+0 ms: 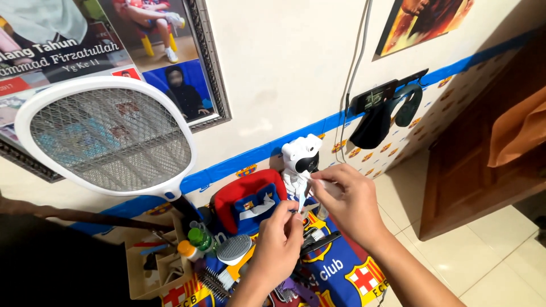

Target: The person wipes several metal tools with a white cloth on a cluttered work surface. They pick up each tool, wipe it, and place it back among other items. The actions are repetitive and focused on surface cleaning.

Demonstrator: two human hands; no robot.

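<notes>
Both hands pinch what seems a small white strip between them.

Your left hand and right hand close around a small white strip, so you cannot tell what it is or how much of it your fingers cover. Your right hand also hides the lower part of the white robot figure. The framed picture is cut off by the top and left edges. The wall poster runs off the top. The racket handle disappears behind the clutter. The brushes run off the bottom edge.
</notes>
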